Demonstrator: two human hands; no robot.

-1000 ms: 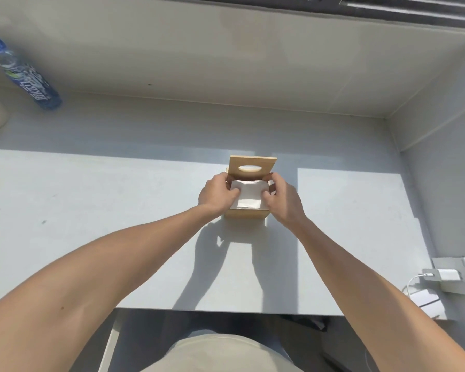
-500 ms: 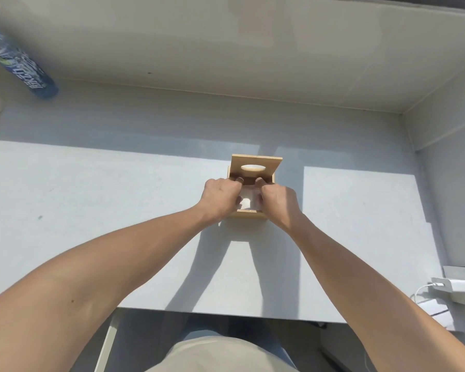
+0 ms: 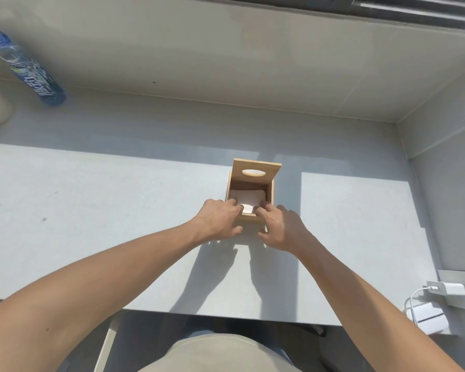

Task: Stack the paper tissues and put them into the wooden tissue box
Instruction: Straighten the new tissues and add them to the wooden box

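The paper tissues (image 3: 249, 197) lie low inside the wooden tissue box (image 3: 269, 196), under your fingertips; your left hand (image 3: 218, 220) and right hand (image 3: 281, 230) grasp nothing, fingers spread over the near rim to press the stack flat (lid (image 3: 257, 171) standing open beyond them); the table (image 3: 118, 210) bears the box.
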